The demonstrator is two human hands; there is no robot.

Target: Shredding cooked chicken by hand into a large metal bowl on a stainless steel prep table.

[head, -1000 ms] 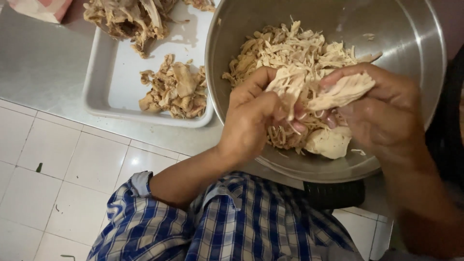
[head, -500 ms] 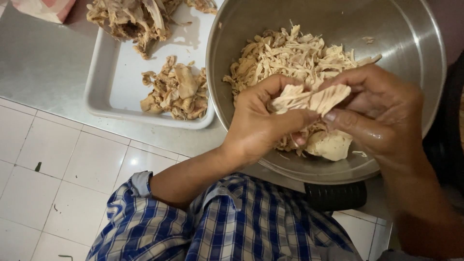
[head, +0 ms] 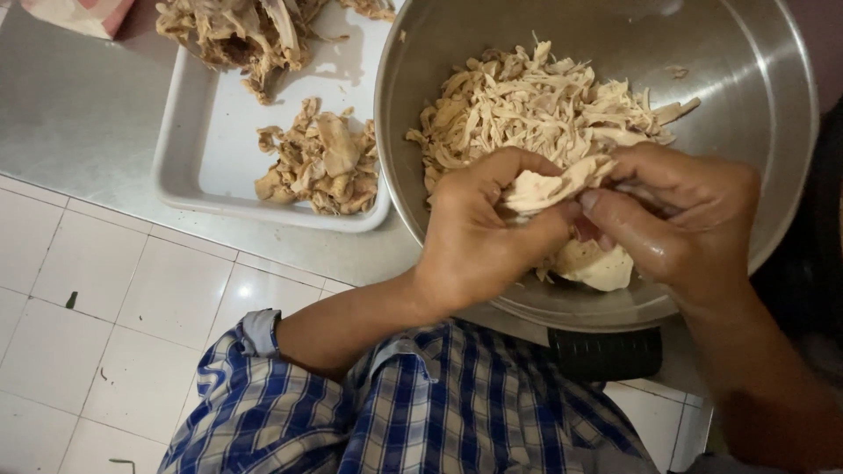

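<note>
A large steel bowl point(head: 755, 79) holds a heap of pale shredded chicken point(head: 527, 96). Over its near side my left hand point(head: 479, 233) and my right hand point(head: 680, 224) both pinch one piece of cooked chicken meat point(head: 549, 186), fingers closed on it from either side. A bigger pale chunk of chicken point(head: 601, 263) lies in the bowl just under my right hand. My forearms come up from the bottom of the view.
A white rectangular tray point(head: 198, 149) stands left of the bowl on a steel counter point(head: 79, 105), with chicken skin and scraps point(head: 320, 162) and a pile of bones point(head: 241, 31). White floor tiles point(head: 105, 333) lie below. My blue checked shirt point(head: 395, 412) fills the bottom.
The piece between my hands has become smaller and my fingers have drawn closer together over the bowl. Bowl and tray have stayed put.
</note>
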